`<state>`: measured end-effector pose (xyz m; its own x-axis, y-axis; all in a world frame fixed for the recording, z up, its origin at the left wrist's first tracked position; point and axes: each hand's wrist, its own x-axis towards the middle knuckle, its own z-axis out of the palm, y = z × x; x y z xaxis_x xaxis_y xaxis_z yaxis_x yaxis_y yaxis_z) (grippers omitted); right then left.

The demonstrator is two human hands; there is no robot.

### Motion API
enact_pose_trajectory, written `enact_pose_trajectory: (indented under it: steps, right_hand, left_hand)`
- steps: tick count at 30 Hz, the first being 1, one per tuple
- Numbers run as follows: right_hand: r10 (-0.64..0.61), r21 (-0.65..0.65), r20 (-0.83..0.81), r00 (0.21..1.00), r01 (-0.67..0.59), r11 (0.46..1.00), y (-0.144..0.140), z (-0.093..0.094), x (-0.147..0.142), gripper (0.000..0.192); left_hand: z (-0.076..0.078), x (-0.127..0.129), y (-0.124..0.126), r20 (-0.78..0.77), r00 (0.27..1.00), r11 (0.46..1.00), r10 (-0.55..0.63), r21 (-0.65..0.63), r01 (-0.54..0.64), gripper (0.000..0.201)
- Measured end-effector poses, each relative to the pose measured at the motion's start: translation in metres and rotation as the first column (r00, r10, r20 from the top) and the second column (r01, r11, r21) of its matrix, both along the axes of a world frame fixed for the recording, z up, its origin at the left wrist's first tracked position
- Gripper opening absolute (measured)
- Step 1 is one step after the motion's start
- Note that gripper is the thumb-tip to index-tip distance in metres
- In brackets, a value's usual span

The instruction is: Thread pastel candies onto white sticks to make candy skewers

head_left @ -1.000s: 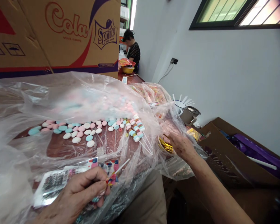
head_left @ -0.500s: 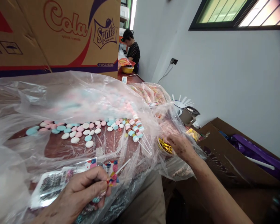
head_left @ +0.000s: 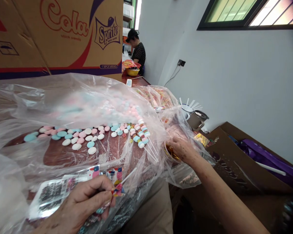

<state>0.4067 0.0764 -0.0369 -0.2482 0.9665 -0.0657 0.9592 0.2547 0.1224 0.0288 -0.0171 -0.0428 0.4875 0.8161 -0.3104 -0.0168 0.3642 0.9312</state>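
My left hand is closed around the gathered neck of a small printed candy bag, and a thin white stick pokes out of it. Pastel candy shows through the wrapping below my fingers. Over to the right, my right hand reaches down with bent fingers into a bunch of gold twist ties. Its fingertips are hidden among the ties. Between the hands lie candy skewers with white sticks pointing toward me. Flat silvery printed bags rest under and beside my left hand.
Loose pink, blue and white candies spill from a large clear plastic bag. Behind stands a big carton. At right are a lidded mug, a cup of white sticks and an open cardboard box. A person sits farther back.
My right hand has moved left and down onto the gold twist ties, covering most of them. My left hand keeps its hold on the candy bag. The view has shifted slightly.
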Motion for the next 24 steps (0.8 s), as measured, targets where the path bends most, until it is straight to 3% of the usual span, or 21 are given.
enact_pose_trajectory:
  steps: [6, 18, 24]
  right_hand:
    - [-0.030, -0.039, 0.058, 0.998, 0.032, 0.999, 0.002, 0.010, 0.001, 0.031]
    - [-0.071, 0.097, -0.062, 0.996, 0.077, 0.992, -0.007, 0.007, 0.016, 0.027]
    - [-0.027, 0.014, -0.124, 0.992, 0.029, 0.999, -0.004, 0.004, 0.013, 0.020]
  left_hand:
    - [-0.001, 0.002, 0.001, 0.016, 1.000, 0.999, 0.026, -0.030, -0.025, 0.040]
    - [0.003, 0.002, -0.001, 0.060, 0.997, 0.999, 0.039, -0.030, -0.038, 0.034]
    - [0.003, 0.004, -0.001, 0.039, 0.997, 0.998, 0.062, -0.020, -0.061, 0.038]
